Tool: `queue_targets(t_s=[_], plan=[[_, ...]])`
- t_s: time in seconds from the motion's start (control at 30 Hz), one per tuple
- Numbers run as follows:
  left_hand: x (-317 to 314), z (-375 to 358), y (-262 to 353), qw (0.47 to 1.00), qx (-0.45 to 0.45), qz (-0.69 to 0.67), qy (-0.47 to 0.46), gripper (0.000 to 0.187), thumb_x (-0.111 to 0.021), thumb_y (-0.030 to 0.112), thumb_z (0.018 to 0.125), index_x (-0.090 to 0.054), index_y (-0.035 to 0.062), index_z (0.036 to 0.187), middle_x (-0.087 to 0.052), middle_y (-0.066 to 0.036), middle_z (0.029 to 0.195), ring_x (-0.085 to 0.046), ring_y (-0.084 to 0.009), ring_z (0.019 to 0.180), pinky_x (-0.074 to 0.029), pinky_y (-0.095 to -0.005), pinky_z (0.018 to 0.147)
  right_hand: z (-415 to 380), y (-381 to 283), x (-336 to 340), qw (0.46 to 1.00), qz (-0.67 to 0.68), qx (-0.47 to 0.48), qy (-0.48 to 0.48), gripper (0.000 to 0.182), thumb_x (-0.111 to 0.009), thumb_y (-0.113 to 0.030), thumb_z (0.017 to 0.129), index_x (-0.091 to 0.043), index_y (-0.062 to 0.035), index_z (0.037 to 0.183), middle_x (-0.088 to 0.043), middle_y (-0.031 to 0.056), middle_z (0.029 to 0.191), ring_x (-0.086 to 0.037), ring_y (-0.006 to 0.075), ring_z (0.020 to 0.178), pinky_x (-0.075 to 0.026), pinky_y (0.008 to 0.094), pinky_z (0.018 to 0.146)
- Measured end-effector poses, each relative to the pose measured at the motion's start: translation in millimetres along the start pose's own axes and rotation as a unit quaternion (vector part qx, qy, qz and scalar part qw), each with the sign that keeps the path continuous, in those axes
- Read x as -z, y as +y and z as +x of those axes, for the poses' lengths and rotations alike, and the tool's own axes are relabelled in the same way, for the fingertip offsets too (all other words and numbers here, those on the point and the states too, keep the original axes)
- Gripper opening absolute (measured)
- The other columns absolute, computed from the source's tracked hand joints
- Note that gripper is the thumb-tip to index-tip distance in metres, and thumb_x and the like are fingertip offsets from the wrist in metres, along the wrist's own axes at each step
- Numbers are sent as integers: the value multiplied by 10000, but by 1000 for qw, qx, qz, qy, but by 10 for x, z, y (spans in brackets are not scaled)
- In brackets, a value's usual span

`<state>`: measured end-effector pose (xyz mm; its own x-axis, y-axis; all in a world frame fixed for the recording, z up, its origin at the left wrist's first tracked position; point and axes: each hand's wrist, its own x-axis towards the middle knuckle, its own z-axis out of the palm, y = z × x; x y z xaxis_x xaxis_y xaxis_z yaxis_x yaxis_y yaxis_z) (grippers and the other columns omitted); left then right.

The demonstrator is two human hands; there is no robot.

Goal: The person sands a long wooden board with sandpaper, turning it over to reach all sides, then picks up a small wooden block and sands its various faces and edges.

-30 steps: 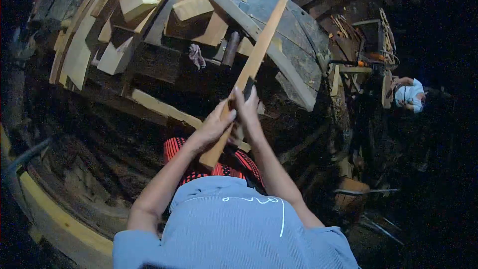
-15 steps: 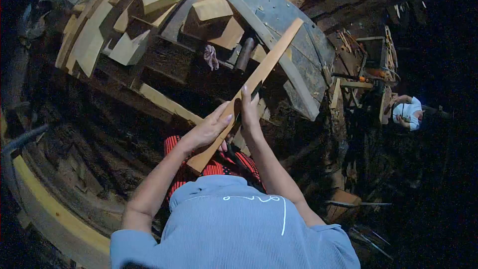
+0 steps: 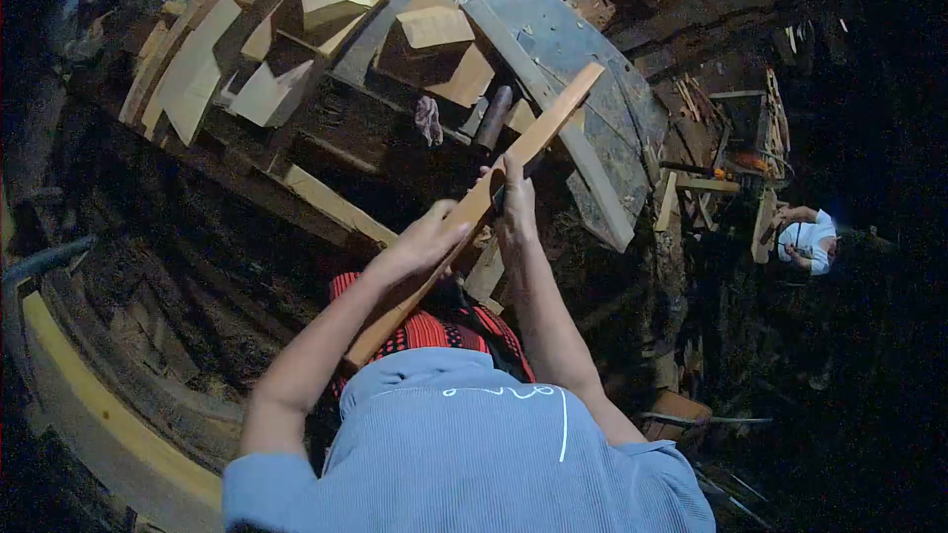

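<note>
A long, narrow wooden board (image 3: 553, 116) slants across in front of my body, its lower end close to my shirt and its upper end over the bench. My left hand (image 3: 432, 240) grips it from the left side, fingers wrapped over the edge. Higher up, my right hand (image 3: 516, 199) holds the same board from the right, thumb along its face. Something dark shows beside the right palm; I cannot make out what it is. Part of the board's lower half is behind my left hand and forearm.
A grey-topped bench (image 3: 622, 104) holds cut wood blocks (image 3: 434, 28), a crumpled cloth (image 3: 429, 120) and a dark cylinder (image 3: 494, 116). A long light plank (image 3: 602, 188) lies along its right side. Far right, another person (image 3: 808, 240) in a white shirt works among timber.
The board has turned in my hands, showing more of its edge, and its lower end has shifted down and left. Both hands have moved slightly up and right, still holding it.
</note>
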<state>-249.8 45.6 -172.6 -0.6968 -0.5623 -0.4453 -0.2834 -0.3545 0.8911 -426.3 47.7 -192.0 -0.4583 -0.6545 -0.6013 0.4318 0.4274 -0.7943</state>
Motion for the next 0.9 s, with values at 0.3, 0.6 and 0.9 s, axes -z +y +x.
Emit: queue_targets(t_s=[0.3,0.6,0.9], plan=[[-177,-191,443,971,-42,226,60,520,-427,347,875,-273,111,1312,-570,-280,892,-547,-437,843,-437,-485,720,-194,-307,-100,995,14,92,37,454,-591,-401,788,-432,-6,947,-541,104,769,-565,173,625,-505,306,548],[-164,-272,538,974,-113,182,72,529,-419,333,881,-282,46,1303,-559,-300,874,-543,-435,838,-431,-469,698,-167,-522,5,987,-50,150,1,543,-543,-481,789,-392,-5,1002,-534,133,807,-573,188,630,-526,329,538],[-257,-498,484,974,-125,188,29,541,-438,342,875,-276,78,1318,-556,-281,961,-552,-408,883,-439,-434,751,914,-1476,1054,987,-46,155,-8,565,-475,-525,813,-503,31,909,-548,108,721,-563,202,622,-506,331,591]])
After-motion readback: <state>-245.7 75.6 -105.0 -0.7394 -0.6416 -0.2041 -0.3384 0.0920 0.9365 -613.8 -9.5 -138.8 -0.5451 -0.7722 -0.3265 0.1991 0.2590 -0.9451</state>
